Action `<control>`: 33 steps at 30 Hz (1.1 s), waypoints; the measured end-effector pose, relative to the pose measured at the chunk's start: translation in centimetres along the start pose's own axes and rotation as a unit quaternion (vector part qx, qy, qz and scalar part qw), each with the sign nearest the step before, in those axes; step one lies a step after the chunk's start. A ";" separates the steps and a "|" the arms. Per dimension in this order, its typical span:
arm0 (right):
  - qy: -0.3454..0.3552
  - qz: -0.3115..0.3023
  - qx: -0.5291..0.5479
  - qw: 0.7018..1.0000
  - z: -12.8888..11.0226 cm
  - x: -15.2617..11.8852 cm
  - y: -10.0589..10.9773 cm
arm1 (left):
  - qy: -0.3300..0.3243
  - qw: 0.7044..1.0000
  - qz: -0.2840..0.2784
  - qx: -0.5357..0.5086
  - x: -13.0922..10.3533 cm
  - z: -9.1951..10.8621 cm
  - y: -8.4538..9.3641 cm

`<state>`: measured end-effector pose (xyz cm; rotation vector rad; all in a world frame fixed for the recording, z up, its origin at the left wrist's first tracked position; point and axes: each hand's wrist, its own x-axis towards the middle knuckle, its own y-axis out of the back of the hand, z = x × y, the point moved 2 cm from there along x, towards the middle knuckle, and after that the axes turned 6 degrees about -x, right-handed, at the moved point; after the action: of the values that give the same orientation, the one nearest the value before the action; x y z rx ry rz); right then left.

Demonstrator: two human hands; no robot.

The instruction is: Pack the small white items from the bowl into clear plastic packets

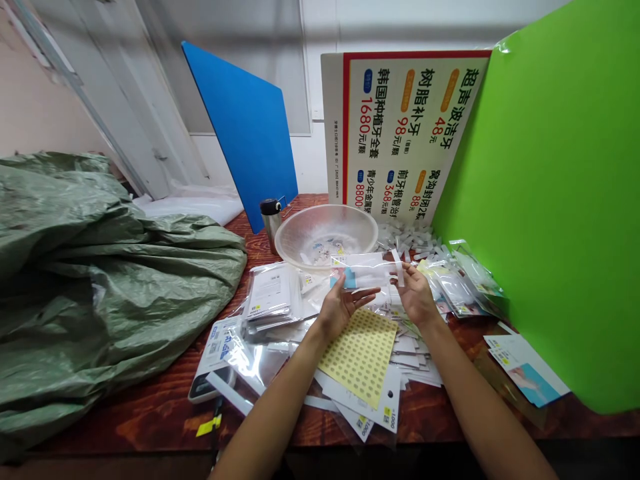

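Observation:
A clear plastic packet [370,262] with a white and blue card inside is held up between both hands, in front of the bowl. My left hand [343,310] grips its left end with the thumb, while the other fingers stretch out below it. At the packet's right end, my right hand [416,293] pinches a narrow white strip [398,268] that stands upright across the packet. Exactly how the strip meets the packet cannot be told. Beneath my left hand lies a yellow sheet of small round stickers [363,357], on top of white cards [393,400].
A translucent bowl [285,240] holding small pieces stands behind, beside a steel flask [271,223]. White strips [413,237] are heaped right of it. Packed cards [273,293] are stacked left; more packets [463,287] lie right. Blue [245,127] and green [555,200] boards flank the table.

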<state>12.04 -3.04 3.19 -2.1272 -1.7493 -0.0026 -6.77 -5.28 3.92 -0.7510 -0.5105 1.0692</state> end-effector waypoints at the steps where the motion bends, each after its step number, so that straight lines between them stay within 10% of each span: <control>1: 0.000 0.013 0.018 1.000 0.0 0.2 0.3 | -0.009 1.000 0.010 -0.004 0.0 0.2 0.1; 9: 0.013 0.053 -0.124 0.991 -0.4 0.9 2.8 | -0.072 0.996 0.048 -0.021 0.1 1.9 0.7; 15: 0.162 -0.076 -0.434 0.883 0.0 0.7 2.5 | -0.092 0.994 0.049 -0.027 0.0 2.7 0.9; 33: 0.154 -0.140 -0.468 0.859 2.0 0.6 2.2 | -0.091 0.995 0.013 -0.036 0.0 2.5 0.7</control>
<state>13.76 -2.25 0.83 -2.1853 -2.0434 -1.4599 -8.94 -4.31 5.02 -0.7294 -0.6994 1.1541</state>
